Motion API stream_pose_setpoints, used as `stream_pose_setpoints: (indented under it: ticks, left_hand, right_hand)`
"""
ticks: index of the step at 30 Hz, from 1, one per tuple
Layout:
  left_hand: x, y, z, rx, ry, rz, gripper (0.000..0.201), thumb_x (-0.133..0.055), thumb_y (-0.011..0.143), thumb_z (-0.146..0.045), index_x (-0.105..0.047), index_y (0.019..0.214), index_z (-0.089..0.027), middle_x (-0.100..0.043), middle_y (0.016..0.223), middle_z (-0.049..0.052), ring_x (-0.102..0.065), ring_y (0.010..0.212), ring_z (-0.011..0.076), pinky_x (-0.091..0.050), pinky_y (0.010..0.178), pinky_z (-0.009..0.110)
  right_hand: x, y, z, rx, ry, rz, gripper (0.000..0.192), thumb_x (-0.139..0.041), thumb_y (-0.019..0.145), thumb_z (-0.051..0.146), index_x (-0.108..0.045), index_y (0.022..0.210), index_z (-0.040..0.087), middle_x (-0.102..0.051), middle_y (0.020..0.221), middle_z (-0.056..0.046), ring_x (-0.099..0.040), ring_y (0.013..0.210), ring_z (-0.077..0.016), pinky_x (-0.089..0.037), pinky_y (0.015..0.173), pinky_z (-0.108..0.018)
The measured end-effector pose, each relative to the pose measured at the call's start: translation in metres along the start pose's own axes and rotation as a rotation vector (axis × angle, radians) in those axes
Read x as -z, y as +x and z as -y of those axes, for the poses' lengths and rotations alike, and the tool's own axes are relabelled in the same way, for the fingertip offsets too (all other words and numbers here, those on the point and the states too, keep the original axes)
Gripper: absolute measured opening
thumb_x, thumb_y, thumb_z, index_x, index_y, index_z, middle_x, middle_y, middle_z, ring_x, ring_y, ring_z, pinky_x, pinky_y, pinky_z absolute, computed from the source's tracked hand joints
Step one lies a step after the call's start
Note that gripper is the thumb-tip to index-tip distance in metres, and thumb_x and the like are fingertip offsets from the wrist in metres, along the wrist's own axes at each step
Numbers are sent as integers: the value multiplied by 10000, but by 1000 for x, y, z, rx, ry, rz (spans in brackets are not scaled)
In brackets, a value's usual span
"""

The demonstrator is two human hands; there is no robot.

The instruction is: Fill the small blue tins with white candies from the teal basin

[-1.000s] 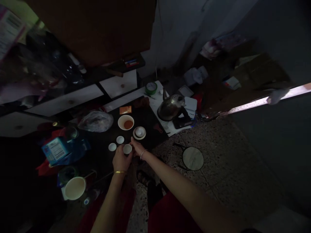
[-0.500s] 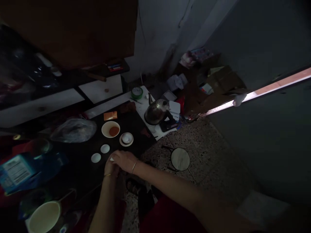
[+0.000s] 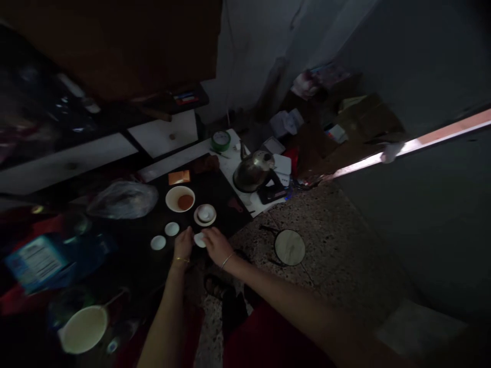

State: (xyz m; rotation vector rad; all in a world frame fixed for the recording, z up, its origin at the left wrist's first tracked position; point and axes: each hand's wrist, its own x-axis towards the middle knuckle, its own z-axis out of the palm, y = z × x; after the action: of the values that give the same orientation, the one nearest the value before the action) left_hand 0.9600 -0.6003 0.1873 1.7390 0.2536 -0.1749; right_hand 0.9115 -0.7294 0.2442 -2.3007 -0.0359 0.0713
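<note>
Counter (image 3: 215, 191): dark top, white section (image 3: 228, 166) at 2 o'clock bearing a kettle (image 3: 249, 174). On the dark top, a white bowl (image 3: 172, 198); from it, orange packet (image 3: 179, 177) at 12, stacked dishes (image 3: 205, 214) at 4, two small white dishes (image 3: 172, 229) near 7, plastic bag (image 3: 125, 200) at 9 o'clock

Nested dishes (image 3: 206, 213) block the right hand (image 3: 217, 247) ahead.

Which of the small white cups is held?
The small white cup in the right hand; the two cups further left rest untouched on the dark tabletop.
</note>
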Motion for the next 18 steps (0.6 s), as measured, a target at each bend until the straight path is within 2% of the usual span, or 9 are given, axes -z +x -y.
stream_pose_setpoints:
  ticks: [3,6,9,14,18]
  left_hand:
    - [5,-8,1,-25,155,19,227,-501,807,-362,-611,757,-170,-575,594,-4,-516,541,124,-406,541,237]
    - [9,-18,2,-32,334,-28,199,-504,816,-272,-606,677,-171,-606,626,22,-535,612,127,-382,609,239]
    - [12,-24,5,3,498,-69,296,-496,861,-303,-599,618,-169,-624,614,51,-531,592,130,-342,601,253]
    - [18,-30,7,75,673,-117,461,-335,953,-402,-657,741,-149,-686,752,134,-607,679,182,-325,604,282]
    - [20,-37,9,101,739,-110,381,-302,971,-306,-630,968,-112,-690,861,167,-640,773,204,-343,626,287]
  right_hand:
    - [-23,-7,-21,-170,175,-61,215,-501,870,156,-634,1037,135,-647,985,-89,-601,928,-176,-493,861,-301]
    - [-47,-11,-32,-213,229,-49,238,-463,854,165,-645,1007,144,-662,945,-84,-614,852,-181,-514,792,-314]
    - [-64,-10,-35,-237,250,-57,266,-433,840,190,-652,983,149,-655,951,-96,-604,868,-208,-513,788,-352]
    - [-77,-8,-37,-259,228,-87,271,-443,817,229,-671,913,119,-623,902,-122,-577,879,-232,-490,831,-373]
    - [-81,-7,-39,-252,199,-96,265,-447,802,207,-671,910,114,-608,907,-131,-561,893,-235,-467,872,-384]
